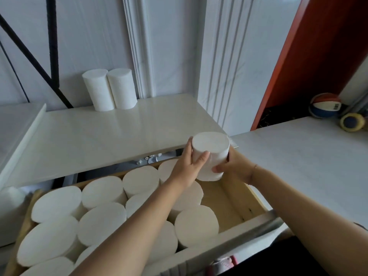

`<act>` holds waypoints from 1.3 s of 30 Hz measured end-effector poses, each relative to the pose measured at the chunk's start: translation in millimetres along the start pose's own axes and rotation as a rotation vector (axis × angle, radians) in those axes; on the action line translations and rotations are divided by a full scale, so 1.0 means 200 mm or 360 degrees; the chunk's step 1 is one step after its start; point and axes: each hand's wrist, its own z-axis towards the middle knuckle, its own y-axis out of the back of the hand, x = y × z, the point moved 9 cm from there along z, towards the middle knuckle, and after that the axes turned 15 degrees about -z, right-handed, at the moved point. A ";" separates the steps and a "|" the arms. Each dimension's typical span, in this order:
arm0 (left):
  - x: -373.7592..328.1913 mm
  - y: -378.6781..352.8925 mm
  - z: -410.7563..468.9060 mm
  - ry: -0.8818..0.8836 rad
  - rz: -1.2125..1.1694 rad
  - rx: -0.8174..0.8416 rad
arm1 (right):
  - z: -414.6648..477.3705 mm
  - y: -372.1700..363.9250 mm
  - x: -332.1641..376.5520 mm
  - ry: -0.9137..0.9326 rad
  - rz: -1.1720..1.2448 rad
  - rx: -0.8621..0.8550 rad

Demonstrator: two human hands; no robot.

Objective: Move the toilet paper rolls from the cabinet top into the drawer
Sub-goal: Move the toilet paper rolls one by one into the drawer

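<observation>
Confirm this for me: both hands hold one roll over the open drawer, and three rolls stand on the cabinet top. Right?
Not quite. Only two rolls stand on the cabinet top, not three, as the head view shows. The left hand and right hand do hold one roll over the open drawer.

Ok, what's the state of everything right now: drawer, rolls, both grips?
Drawer: pulled open, mostly filled, bare floor at its right end.
Rolls in drawer: standing on end, packed together.
Held roll: upright, above the drawer's right rear.
Two remaining rolls: upright, touching, at the back of the cabinet top.
Left hand grip: curled round the held roll.
Right hand grip: curled round the held roll.
</observation>
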 end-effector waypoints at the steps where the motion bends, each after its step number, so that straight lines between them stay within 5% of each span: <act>1: 0.03 0.02 0.00 0.0017 0.0093 -0.0028 | 0.01 -0.01 -0.03 -0.0037 0.0039 -0.0030; 15: 0.13 0.09 0.07 -0.0192 0.0803 -0.0222 | 0.12 -0.14 -0.15 -0.0207 0.0836 -0.0027; 31: 0.13 0.12 0.08 -0.0320 0.1278 -0.0291 | 0.15 -0.15 -0.33 -0.0822 0.0370 -0.0348; 34: 0.12 0.13 0.07 -0.0335 0.1292 -0.0327 | 0.07 -0.29 -0.41 -0.1209 0.0700 -0.0163; 39: 0.11 0.13 0.05 -0.0348 0.1335 -0.0353 | 0.07 -0.29 -0.40 -0.1183 0.0735 -0.0177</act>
